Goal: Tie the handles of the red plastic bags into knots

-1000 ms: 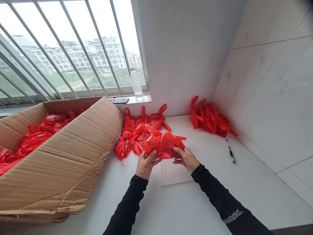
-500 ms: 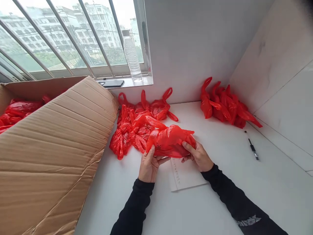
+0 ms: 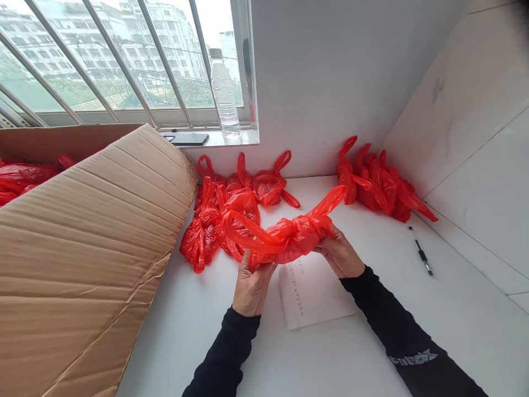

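A knotted red plastic bag [image 3: 303, 234] is held up between my two hands, its looped handles sticking out to the left and upper right. My left hand [image 3: 254, 286] grips its lower left side, and my right hand [image 3: 341, 253] grips the right end; some fingers of both are hidden by the bag. What the bag contains cannot be made out. Beneath it lies a sheet of white paper [image 3: 322, 298] with a column of handwritten figures. Just behind, to the left, several tied red bags [image 3: 206, 215] are heaped on the white table [image 3: 264, 358].
A large cardboard box [image 3: 95, 237] with red bags inside stands on the left. More red bags [image 3: 380, 182] sit in the back right corner, with a black pen [image 3: 424, 256] in front. A water bottle [image 3: 225, 99] and a phone [image 3: 190, 139] rest on the windowsill.
The held bag has been turned over, so its knot and looped handles now show on top instead of its smooth side. Both hands remain on it, and the view has shifted slightly.
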### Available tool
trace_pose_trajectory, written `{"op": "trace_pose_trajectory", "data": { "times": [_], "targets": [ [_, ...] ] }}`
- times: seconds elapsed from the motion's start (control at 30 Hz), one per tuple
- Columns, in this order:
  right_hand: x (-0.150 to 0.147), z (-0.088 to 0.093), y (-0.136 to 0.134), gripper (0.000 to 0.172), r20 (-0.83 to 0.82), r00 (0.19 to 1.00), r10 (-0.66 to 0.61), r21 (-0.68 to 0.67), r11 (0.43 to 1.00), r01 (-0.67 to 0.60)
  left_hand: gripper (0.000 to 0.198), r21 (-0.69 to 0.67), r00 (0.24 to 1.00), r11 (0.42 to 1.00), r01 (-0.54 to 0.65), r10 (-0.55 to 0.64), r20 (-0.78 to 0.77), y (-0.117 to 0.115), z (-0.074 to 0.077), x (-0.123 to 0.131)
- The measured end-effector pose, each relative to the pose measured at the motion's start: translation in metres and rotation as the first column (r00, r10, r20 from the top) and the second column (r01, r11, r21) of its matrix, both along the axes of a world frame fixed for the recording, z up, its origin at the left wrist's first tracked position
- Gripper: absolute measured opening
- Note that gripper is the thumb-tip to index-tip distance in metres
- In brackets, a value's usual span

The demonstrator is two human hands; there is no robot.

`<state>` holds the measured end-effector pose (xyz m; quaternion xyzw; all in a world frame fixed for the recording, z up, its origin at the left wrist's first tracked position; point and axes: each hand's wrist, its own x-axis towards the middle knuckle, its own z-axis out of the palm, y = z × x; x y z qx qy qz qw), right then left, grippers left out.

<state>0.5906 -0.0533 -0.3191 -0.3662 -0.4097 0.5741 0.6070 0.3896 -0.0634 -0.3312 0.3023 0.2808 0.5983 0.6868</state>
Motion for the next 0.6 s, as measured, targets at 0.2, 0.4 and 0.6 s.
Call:
{"op": "trace_pose_trajectory", "data": {
  "times": [0.2,0.4,0.6],
  "targets": [
    [0.008,-0.015,-0.010,0.016,-0.039,0.999,-0.027,0.156,0.987,0.033,0.040,-0.077,0.992,0.990,0.122,-0.119,0.041,0.002,-0.009,-0.013],
    [0.016,-0.013,-0.017,0.020,0.038,0.997,-0.072,0.225,0.972,0.061,0.047,-0.190,0.959,0.940,0.284,-0.277,0.063,0.000,0.014,-0.001],
    [0.010,-0.006,-0.019,0.045,-0.190,0.972,-0.139,-0.105,0.987,0.121,0.041,-0.104,0.977,0.981,0.161,-0.174,-0.121,0.001,0.003,0.004]
  ]
}}
